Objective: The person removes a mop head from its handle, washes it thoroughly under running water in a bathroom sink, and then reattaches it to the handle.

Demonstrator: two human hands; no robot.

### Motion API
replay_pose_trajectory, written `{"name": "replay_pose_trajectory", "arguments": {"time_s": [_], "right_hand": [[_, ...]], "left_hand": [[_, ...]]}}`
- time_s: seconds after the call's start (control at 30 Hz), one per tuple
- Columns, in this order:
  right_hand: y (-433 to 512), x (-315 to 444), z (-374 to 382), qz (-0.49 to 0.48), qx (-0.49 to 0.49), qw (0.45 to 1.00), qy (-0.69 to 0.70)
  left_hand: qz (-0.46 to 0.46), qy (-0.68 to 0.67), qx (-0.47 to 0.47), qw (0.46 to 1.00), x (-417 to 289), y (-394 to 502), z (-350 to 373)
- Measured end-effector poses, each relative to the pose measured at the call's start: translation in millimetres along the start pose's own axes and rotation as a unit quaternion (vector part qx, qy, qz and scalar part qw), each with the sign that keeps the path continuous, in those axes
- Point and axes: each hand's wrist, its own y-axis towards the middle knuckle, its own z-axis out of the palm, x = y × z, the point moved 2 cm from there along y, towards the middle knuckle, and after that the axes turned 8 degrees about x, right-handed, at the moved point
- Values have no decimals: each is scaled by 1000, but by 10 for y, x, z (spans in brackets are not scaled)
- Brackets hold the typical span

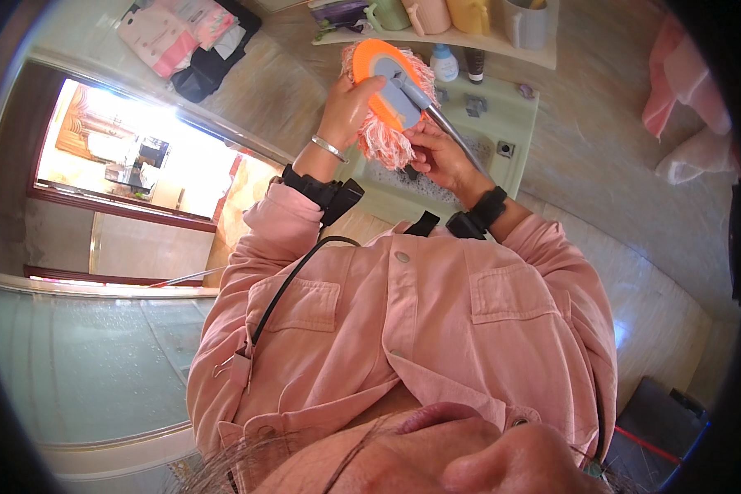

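A mop head with a grey plate (385, 89), an orange rim (367, 62) and orange-and-white strands (384, 143) is held tilted above a pale green washbasin (522, 139). My left hand (347, 105) grips its left edge, thumb on the plate and fingers hidden behind. With bent fingers, my right hand (439, 154) pinches the strands and lower rim. A metal pole (454, 133) runs from the plate's grey joint (410, 89) down past the right hand. Foamy water (429, 185) lies in the basin below, partly hidden by the hands and strands.
Behind the basin stand a blue-capped bottle (444, 65) and a dark tube (475, 66). A shelf (537, 55) above bears several cups (469, 15). A faucet fitting (476, 105) sits on the basin. Pink cloths (685, 74) hang right; packages (167, 43) hang left.
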Motion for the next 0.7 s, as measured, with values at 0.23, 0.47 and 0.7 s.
{"name": "replay_pose_trajectory", "arguments": {"time_s": [0.23,0.47,0.7], "right_hand": [[-198,130,24,-62,55,993,-88],[-460,424,-204,-192,-116,867,-445],[-499,441,-333,-121,-125,816,-551]], "left_hand": [[32,189,-13,981,45,80,-41],[-60,-14,23,998,217,131,-62],[-51,20,62,997,177,33,-28]]}}
